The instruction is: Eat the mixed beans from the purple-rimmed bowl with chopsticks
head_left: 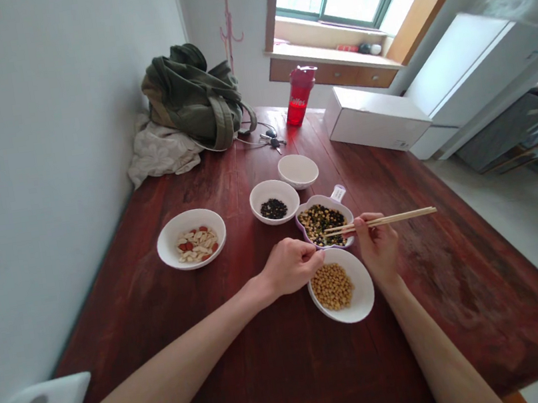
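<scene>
My right hand (380,249) grips a pair of wooden chopsticks (402,216). Their tips reach into a purple-rimmed bowl with a short handle (338,193), which holds mixed dark and yellow beans (322,220). Closed fingers of my left hand (291,267) pinch the near-left rim of a white bowl (361,288), which holds yellow soybeans (332,286). Just beyond my left hand stands a white bowl (292,192) with small black beans (273,209). Behind that is another white bowl (298,169), with nothing visible inside.
At left, a white bowl (166,240) holds pale and reddish nuts or seeds. A green bag (193,98) lies on cloth (160,150) by the wall. Keys (272,139), a red bottle (301,97) and a white box (372,118) are at the wooden table's (275,376) far end.
</scene>
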A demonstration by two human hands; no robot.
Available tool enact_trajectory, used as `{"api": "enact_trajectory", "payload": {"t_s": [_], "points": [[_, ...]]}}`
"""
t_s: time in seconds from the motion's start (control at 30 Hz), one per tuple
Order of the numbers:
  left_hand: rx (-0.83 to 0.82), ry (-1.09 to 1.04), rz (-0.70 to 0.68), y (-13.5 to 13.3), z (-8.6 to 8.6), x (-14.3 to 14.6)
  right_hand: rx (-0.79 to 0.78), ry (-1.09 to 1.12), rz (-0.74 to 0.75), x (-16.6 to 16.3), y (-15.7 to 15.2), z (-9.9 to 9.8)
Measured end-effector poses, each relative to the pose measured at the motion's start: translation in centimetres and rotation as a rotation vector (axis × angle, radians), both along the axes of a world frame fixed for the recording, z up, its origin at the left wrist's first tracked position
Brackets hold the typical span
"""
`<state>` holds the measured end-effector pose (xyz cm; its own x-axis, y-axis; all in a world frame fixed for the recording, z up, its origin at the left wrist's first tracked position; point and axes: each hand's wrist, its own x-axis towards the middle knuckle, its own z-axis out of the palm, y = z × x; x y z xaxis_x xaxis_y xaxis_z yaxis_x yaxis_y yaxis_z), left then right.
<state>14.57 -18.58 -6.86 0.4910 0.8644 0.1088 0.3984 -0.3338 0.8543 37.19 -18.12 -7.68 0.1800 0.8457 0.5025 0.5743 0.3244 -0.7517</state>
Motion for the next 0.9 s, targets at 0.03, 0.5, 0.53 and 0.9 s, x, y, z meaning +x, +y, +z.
{"api": "enact_trajectory", "payload": {"t_s": [0.03,0.5,0.53,0.9], "points": [[0.002,-0.002,-0.002,0.0,0.0,0.0,0.003,-0.002,0.003,0.0,0.0,0.0],[0.007,-0.026,0.0,0.0,0.0,0.0,0.042,-0.061,0.015,0.1,0.0,-0.1],[0.005,-0.03,0.004,0.0,0.0,0.0,0.037,-0.044,0.012,0.1,0.0,0.0],[0.004,-0.006,0.004,0.0,-0.1,0.0,-0.022,0.484,0.094,0.6,0.1,1.7]]}}
